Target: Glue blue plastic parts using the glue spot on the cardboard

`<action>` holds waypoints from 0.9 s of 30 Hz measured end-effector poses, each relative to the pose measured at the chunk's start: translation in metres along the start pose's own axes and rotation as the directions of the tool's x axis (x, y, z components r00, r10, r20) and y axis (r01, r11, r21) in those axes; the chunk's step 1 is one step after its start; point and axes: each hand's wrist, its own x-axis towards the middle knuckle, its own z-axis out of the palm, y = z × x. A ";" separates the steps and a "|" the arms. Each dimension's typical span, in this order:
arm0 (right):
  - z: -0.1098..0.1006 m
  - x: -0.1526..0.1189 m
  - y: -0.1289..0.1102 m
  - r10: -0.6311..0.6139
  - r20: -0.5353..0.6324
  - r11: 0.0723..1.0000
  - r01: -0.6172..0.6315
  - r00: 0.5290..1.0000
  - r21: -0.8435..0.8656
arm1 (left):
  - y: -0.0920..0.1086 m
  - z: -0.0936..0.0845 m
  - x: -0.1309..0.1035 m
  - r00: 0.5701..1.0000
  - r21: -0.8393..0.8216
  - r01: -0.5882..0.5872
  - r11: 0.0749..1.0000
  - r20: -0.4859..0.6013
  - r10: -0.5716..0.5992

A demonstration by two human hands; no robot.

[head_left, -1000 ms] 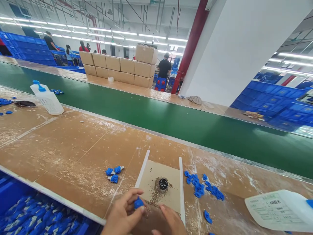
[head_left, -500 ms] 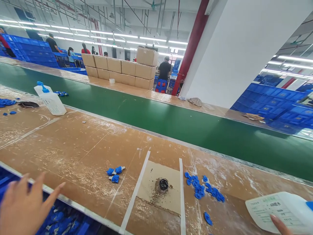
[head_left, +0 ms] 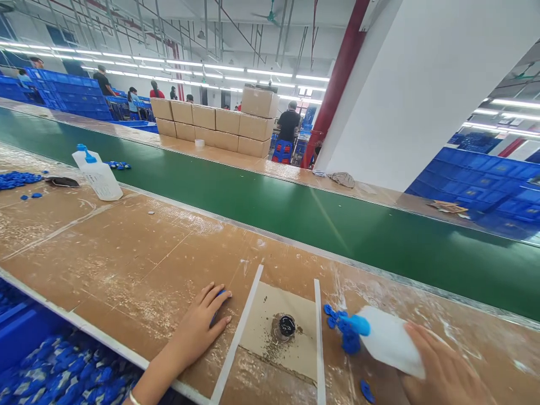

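Note:
My left hand (head_left: 201, 326) lies over the small blue pieces left of the taped cardboard, covering most of them; its fingers are bent over them. In my right hand (head_left: 439, 360) is a white bottle (head_left: 392, 340), tilted with its blue cap (head_left: 358, 325) pointing left, over a cluster of blue pieces (head_left: 337, 318). Between the hands a small round pot of black liquid (head_left: 287, 325) sits on a cardboard square (head_left: 270, 304) spattered with dark specks. One loose blue piece (head_left: 367, 391) lies below the bottle.
A green conveyor belt (head_left: 236, 183) runs behind the brown table (head_left: 126, 253). Another white bottle (head_left: 101, 177) stands at the left near more blue pieces (head_left: 19, 180). A blue crate (head_left: 25, 332) of pieces is at lower left. Cartons (head_left: 215, 121) and people are beyond.
My left hand has moved right from the table's front edge onto the blue pieces. My right hand has grasped the bottle, tipped it and brought it left over the cluster. The view has shifted slightly.

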 end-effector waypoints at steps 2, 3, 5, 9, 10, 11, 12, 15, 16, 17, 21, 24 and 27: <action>-0.002 0.006 -0.017 -0.071 0.081 0.997 0.070 0.994 0.016 | 0.002 0.002 -0.001 0.999 -0.008 -0.033 0.999 -0.018 0.033; -0.002 0.009 -0.022 -0.101 0.124 0.995 0.097 0.987 0.039 | 0.002 0.002 -0.002 0.999 -0.013 -0.045 0.999 -0.024 0.045; 0.000 0.012 -0.029 -0.142 0.189 0.988 0.126 0.972 0.094 | 0.002 0.001 -0.003 0.998 -0.019 -0.052 0.998 -0.030 0.051; 0.006 0.019 -0.042 -0.221 0.197 0.967 0.188 0.955 0.172 | 0.002 -0.001 -0.004 0.999 -0.010 -0.032 0.999 -0.014 0.032; 0.007 0.021 -0.045 -0.219 0.186 0.965 0.185 0.958 0.186 | 0.002 -0.001 -0.004 0.999 -0.009 -0.033 0.999 -0.014 0.032; 0.008 0.023 -0.048 -0.215 0.175 0.964 0.180 0.961 0.197 | 0.002 -0.001 -0.004 0.999 -0.009 -0.036 0.999 -0.017 0.036; 0.008 0.025 -0.050 -0.212 0.166 0.963 0.177 0.963 0.203 | 0.002 -0.001 -0.003 0.999 -0.010 -0.043 0.999 -0.022 0.042; 0.005 0.032 -0.052 -0.235 0.170 0.961 0.203 0.957 0.187 | 0.003 -0.001 -0.003 0.998 -0.010 -0.054 0.998 -0.019 0.054; 0.004 0.034 -0.052 -0.240 0.170 0.961 0.209 0.956 0.180 | 0.003 -0.001 -0.002 0.999 -0.009 -0.052 0.999 -0.012 0.052; 0.003 0.036 -0.051 -0.238 0.167 0.962 0.208 0.957 0.177 | 0.003 -0.001 -0.002 0.999 -0.009 -0.048 0.999 -0.005 0.048; -0.002 0.044 -0.047 -0.258 0.155 0.960 0.234 0.954 0.156 | 0.002 0.001 -0.003 0.999 -0.011 -0.032 0.999 0.008 0.032; -0.005 0.050 -0.044 -0.299 0.151 0.951 0.282 0.942 0.126 | 0.003 0.001 -0.003 0.999 -0.017 -0.028 0.999 0.016 0.028; -0.008 0.054 -0.043 -0.312 0.136 0.948 0.298 0.940 0.114 | 0.004 0.000 -0.002 1.000 -0.022 -0.029 0.999 0.011 0.029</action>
